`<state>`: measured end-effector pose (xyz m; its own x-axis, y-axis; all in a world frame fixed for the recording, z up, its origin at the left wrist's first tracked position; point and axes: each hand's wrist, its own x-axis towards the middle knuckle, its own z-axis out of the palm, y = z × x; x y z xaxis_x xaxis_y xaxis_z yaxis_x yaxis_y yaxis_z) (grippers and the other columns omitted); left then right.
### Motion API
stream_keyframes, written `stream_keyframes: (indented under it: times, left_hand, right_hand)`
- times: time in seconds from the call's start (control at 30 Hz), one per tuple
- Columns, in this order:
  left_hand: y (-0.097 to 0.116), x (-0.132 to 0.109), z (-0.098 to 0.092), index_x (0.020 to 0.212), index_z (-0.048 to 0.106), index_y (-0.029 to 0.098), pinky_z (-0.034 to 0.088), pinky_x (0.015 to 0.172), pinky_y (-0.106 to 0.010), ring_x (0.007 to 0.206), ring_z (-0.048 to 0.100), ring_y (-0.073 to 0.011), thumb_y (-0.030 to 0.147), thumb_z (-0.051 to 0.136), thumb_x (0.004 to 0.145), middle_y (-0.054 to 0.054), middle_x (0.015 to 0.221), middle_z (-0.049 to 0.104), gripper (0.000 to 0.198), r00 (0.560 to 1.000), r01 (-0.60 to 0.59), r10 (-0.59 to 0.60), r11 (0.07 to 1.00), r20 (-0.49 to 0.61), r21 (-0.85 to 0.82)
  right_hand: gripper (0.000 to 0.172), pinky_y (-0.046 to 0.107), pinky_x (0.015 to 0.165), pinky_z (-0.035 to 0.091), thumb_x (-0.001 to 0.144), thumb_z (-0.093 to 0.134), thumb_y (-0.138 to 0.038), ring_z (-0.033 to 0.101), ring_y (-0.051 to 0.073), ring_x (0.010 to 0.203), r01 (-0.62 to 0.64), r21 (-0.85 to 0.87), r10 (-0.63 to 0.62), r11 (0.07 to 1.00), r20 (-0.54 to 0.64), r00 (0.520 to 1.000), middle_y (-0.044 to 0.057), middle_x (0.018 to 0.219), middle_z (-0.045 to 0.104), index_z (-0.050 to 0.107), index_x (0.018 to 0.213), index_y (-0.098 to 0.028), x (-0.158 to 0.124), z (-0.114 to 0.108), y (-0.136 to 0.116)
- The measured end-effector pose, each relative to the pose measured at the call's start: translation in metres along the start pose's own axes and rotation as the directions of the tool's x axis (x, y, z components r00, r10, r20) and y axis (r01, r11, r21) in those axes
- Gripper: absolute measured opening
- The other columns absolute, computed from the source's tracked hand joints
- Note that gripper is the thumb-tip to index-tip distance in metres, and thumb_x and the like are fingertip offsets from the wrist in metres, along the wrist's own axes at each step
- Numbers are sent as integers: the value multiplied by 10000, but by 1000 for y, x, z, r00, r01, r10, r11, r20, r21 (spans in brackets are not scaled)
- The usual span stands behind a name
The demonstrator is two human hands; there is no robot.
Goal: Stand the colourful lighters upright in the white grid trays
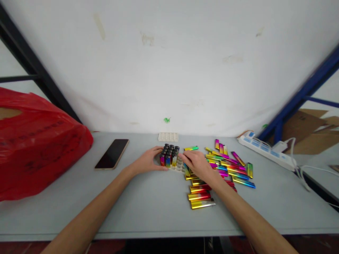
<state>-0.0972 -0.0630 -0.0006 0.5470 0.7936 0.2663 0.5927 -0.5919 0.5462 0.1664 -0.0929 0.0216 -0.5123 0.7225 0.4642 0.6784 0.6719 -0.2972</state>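
Note:
A pale tray with round holes (177,166) lies on the table, its left part filled with several upright lighters with black tops (169,151). Around the left side of this group curves my left hand (148,160); its thumb runs along the tray's front edge and its fingers reach behind, gripping the tray. My right hand (197,162) is over the tray's right end with curled fingers, closed on a blue-and-yellow lighter (186,170) that is partly hidden beneath it. Many loose shiny lighters (225,163) lie right of the tray, some under my right forearm.
Behind the tray, a second pale holed tray (168,137) lies near the wall. A phone (112,154) rests at left, beside a large red plastic bag (39,148). At right are a white power strip (267,151) with cables and a cardboard box (304,130) beyond a blue frame.

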Motion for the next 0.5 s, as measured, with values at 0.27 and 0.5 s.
stream_keyframes:
  times: [0.27, 0.5]
  left_hand:
    - [3, 1, -1, 1297, 641, 215, 428, 1121, -441, 1261, 574, -323, 563, 853, 651, -100, 1379, 617, 764, 1000, -7, 7, 1000, -2, -22]
    - [2, 1, -1, 1301, 636, 211, 425, 1124, -446, 1261, 574, -326, 542, 855, 657, -113, 1386, 607, 757, 1000, -17, 17, 1000, -1, -21]
  right_hand:
    - [364, 259, 687, 461, 1003, 505, -491, 644, 157, 711, 15, 153, 6, 988, -137, 991, 47, 801, 719, 695, 882, -206, 1, 9, -14]
    - [333, 280, 711, 451, 977, 547, -510, 664, 183, 728, 65, -87, -72, 994, -79, 994, 68, 806, 727, 669, 902, -210, 4, 15, -21]
